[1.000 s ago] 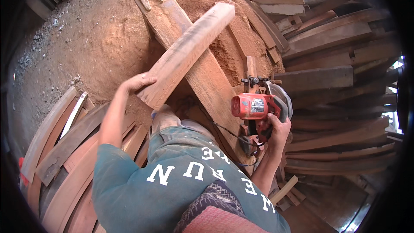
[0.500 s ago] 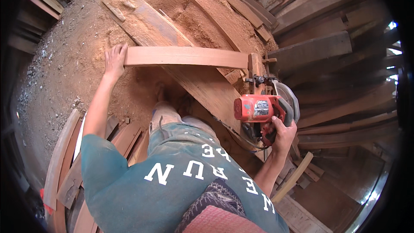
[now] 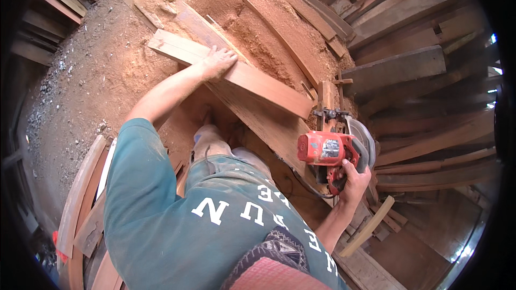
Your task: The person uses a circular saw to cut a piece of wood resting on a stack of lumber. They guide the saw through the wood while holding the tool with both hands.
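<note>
My left hand (image 3: pixel 219 63) lies over a squared, pale reddish timber piece (image 3: pixel 263 87), its fingers at the far edge. The timber slants from the upper left down to the right, across a long wide plank (image 3: pixel 250 104). To the right, my right hand (image 3: pixel 355 178) is closed round the rear handle of a red circular saw (image 3: pixel 325 147). The saw sits near the plank's lower right part, just short of the timber's right end. Its blade is hidden from view. A dark cable trails from the saw by my legs.
Sawdust (image 3: pixel 226 0) heaps up beyond the plank, with a narrow board (image 3: pixel 282 40) lying in it. Stacked boards (image 3: pixel 398 67) crowd the right side. More curved boards (image 3: pixel 80 198) stand at the lower left. A pale stick (image 3: pixel 368 227) lies near my right forearm.
My left hand has shifted from the timber's left end to its middle. The timber has turned, its left end going farther away and its right end nearer. The saw stays in my right hand.
</note>
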Action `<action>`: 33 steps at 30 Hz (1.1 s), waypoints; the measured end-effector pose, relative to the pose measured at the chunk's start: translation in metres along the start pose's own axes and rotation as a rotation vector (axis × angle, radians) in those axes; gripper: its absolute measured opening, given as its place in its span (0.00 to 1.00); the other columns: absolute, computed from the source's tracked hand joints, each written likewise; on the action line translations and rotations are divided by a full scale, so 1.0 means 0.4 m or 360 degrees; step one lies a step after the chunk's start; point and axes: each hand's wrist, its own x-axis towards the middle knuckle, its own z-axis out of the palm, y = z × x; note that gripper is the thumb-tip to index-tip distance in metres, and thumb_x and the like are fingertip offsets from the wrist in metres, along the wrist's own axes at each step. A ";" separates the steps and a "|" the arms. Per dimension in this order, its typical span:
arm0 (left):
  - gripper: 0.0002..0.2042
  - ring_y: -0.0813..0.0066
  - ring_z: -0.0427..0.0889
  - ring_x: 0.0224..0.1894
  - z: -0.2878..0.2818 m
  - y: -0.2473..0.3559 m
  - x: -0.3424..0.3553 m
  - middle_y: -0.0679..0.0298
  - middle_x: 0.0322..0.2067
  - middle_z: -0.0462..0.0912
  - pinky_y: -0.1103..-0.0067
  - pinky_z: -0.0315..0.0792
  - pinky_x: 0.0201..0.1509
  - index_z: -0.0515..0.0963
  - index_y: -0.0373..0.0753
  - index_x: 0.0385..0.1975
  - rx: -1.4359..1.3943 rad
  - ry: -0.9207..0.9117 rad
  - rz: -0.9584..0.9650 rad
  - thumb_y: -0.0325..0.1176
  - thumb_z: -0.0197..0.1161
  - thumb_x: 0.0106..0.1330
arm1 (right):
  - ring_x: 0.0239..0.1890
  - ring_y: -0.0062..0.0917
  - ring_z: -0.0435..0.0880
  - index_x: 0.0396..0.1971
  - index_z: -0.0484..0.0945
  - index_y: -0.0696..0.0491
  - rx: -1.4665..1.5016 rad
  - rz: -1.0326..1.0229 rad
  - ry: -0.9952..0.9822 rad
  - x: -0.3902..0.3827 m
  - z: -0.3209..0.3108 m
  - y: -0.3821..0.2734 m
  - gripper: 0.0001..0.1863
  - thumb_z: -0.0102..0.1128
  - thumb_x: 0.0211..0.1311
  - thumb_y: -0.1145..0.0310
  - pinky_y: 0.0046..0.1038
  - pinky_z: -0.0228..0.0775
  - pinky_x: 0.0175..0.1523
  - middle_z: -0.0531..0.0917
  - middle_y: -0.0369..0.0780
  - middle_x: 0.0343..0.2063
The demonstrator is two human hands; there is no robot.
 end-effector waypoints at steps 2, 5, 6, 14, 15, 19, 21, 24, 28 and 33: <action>0.37 0.56 0.77 0.66 0.004 0.022 0.007 0.58 0.59 0.78 0.52 0.70 0.69 0.73 0.41 0.63 0.0016 -0.0039 0.0074 0.27 0.79 0.50 | 0.20 0.16 0.77 0.41 0.84 0.57 -0.0015 -0.0007 -0.0033 0.001 -0.006 0.001 0.09 0.72 0.63 0.76 0.21 0.68 0.27 0.83 0.33 0.24; 0.37 0.57 0.77 0.65 -0.014 0.056 -0.009 0.60 0.59 0.78 0.55 0.70 0.67 0.73 0.41 0.64 0.0120 -0.0100 0.0188 0.28 0.79 0.49 | 0.20 0.16 0.77 0.41 0.84 0.57 -0.0021 -0.0019 -0.0026 -0.002 0.002 -0.011 0.09 0.72 0.63 0.76 0.21 0.68 0.28 0.83 0.33 0.24; 0.38 0.57 0.77 0.65 -0.023 0.063 -0.011 0.60 0.59 0.78 0.56 0.70 0.67 0.73 0.41 0.64 0.0133 -0.0133 0.0223 0.28 0.79 0.48 | 0.20 0.16 0.77 0.41 0.84 0.57 -0.0022 -0.0036 -0.0017 -0.007 0.008 -0.019 0.09 0.72 0.63 0.76 0.21 0.68 0.28 0.83 0.32 0.24; 0.42 0.58 0.74 0.70 -0.048 -0.042 -0.002 0.59 0.63 0.77 0.57 0.67 0.73 0.73 0.42 0.66 0.0180 -0.0098 0.0327 0.28 0.82 0.44 | 0.21 0.15 0.77 0.40 0.84 0.57 0.0021 -0.0087 -0.0010 -0.044 0.062 -0.064 0.08 0.73 0.63 0.76 0.21 0.68 0.29 0.83 0.32 0.24; 0.42 0.58 0.73 0.71 -0.049 -0.048 -0.008 0.59 0.64 0.77 0.56 0.67 0.73 0.72 0.42 0.66 0.0171 -0.0118 0.0322 0.28 0.82 0.45 | 0.22 0.15 0.77 0.40 0.84 0.57 -0.0004 -0.0101 -0.0023 -0.045 0.066 -0.068 0.08 0.73 0.63 0.76 0.21 0.68 0.29 0.83 0.32 0.24; 0.40 0.53 0.71 0.73 -0.052 -0.023 -0.079 0.55 0.67 0.75 0.57 0.62 0.79 0.71 0.40 0.68 0.0229 0.0390 0.0150 0.24 0.78 0.50 | 0.23 0.14 0.78 0.40 0.83 0.57 0.0012 -0.0109 -0.0092 -0.076 0.120 -0.128 0.08 0.73 0.64 0.77 0.21 0.69 0.30 0.83 0.31 0.24; 0.38 0.54 0.72 0.73 -0.131 0.040 -0.175 0.54 0.67 0.76 0.56 0.65 0.78 0.72 0.39 0.68 -0.0252 0.0460 -0.0067 0.25 0.78 0.53 | 0.28 0.15 0.82 0.60 0.83 0.59 0.0005 -0.0064 -0.0278 -0.078 0.111 -0.115 0.23 0.70 0.65 0.79 0.20 0.74 0.32 0.88 0.34 0.35; 0.29 0.59 0.80 0.67 -0.242 0.120 -0.369 0.54 0.62 0.82 0.61 0.74 0.72 0.77 0.37 0.63 -0.1214 0.0209 -0.0117 0.30 0.78 0.60 | 0.32 0.14 0.83 0.59 0.83 0.60 -0.0063 -0.0100 -0.0480 -0.088 0.165 -0.114 0.22 0.71 0.65 0.78 0.21 0.76 0.37 0.89 0.35 0.40; 0.23 0.71 0.85 0.60 -0.319 0.369 -0.566 0.59 0.56 0.88 0.68 0.78 0.67 0.81 0.35 0.62 -0.2537 -0.0257 0.0162 0.34 0.76 0.70 | 0.48 0.24 0.88 0.57 0.84 0.59 -0.0400 -0.0511 -0.0905 -0.086 0.220 -0.101 0.22 0.75 0.65 0.72 0.30 0.79 0.56 0.91 0.40 0.45; 0.39 0.60 0.72 0.76 -0.276 0.739 -0.632 0.50 0.73 0.73 0.65 0.67 0.79 0.57 0.31 0.81 -0.3528 0.0295 -0.0105 0.43 0.69 0.78 | 0.47 0.51 0.92 0.56 0.83 0.58 -0.0585 -0.0782 -0.1411 -0.118 0.297 -0.074 0.21 0.72 0.63 0.69 0.44 0.83 0.53 0.90 0.57 0.42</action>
